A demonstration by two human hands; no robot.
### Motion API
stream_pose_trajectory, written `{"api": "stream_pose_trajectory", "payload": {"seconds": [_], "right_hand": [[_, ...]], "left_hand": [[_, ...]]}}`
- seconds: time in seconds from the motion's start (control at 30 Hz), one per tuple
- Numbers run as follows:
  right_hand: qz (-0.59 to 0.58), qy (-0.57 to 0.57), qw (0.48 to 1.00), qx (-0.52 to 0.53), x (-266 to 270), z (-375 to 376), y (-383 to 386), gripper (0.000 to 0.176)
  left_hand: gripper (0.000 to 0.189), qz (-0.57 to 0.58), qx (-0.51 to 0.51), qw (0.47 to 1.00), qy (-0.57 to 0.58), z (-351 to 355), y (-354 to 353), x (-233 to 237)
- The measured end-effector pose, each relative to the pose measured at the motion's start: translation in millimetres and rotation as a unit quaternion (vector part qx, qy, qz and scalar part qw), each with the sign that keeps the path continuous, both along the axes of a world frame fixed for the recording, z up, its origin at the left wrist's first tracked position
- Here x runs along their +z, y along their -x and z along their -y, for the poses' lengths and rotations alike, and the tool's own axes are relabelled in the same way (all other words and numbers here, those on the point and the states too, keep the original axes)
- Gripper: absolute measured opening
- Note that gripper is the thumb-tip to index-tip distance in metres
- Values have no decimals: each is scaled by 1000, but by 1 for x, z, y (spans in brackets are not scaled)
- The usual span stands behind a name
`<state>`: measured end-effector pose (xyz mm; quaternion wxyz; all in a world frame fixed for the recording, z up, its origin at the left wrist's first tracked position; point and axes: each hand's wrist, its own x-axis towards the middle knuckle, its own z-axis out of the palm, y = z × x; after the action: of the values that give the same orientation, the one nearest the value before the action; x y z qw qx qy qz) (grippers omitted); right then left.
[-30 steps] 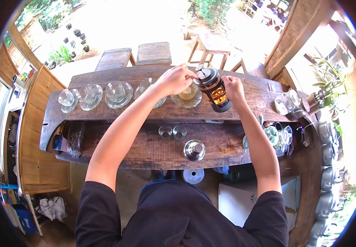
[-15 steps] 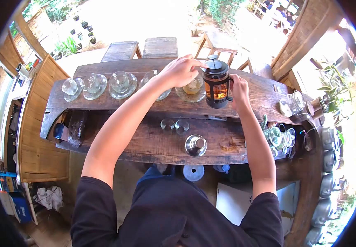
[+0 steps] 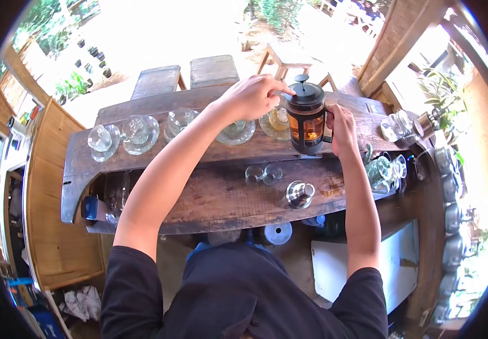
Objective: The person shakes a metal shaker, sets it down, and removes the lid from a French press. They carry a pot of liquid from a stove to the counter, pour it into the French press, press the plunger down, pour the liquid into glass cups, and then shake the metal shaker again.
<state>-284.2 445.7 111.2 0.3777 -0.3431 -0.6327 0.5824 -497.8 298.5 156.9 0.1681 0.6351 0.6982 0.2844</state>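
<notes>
A black-framed French press [image 3: 306, 133] with amber liquid inside is held above the counter, its plunger knob raised over the lid. My right hand [image 3: 343, 130] is closed around its handle. With the index finger stretched out, my left hand [image 3: 255, 96] touches the edge of the lid; its other fingers are loosely bent and hold nothing. Just left of the press, a glass cup [image 3: 279, 117] with yellowish contents stands on a glass saucer. Farther left, several clear cups on saucers, such as this glass cup [image 3: 135, 129], line the raised counter, one partly behind my left forearm.
On the lower wooden shelf [image 3: 216, 198] are two small glasses [image 3: 264, 174] and a shiny metal vessel [image 3: 300, 194]. Glass jars [image 3: 399, 125] and glass mugs [image 3: 385, 172] stand at the right. Wooden stools [image 3: 214, 70] are beyond the counter.
The view has shifted, so the counter appears turned slightly. Both hands and the French press sit a little farther right in view; the grip on the handle and the finger at the lid stay the same.
</notes>
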Motion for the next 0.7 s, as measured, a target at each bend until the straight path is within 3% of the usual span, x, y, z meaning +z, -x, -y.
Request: {"api": "stream_pose_trajectory", "payload": {"seconds": [0.07, 0.23, 0.3, 0.53, 0.6, 0.7], "right_hand": [[5, -10, 1000, -17, -1, 16, 9, 30], [46, -32, 998, -27, -6, 54, 32, 31], [56, -31, 998, -28, -9, 63, 42, 32], [164, -54, 984, -45, -9, 91, 73, 32], [143, -46, 987, -55, -12, 99, 81, 33], [197, -61, 976, -65, -15, 100, 88, 34]], "left_hand": [[40, -25, -38, 996, -72, 10, 18, -15], [39, -14, -60, 995, -74, 37, 48, -23], [43, -9, -71, 997, -8, 44, 61, -23], [43, 26, -73, 997, 22, 61, 95, -48], [42, 39, -95, 993, -64, 60, 104, -61], [42, 36, -96, 993, -60, 60, 112, -70]]}}
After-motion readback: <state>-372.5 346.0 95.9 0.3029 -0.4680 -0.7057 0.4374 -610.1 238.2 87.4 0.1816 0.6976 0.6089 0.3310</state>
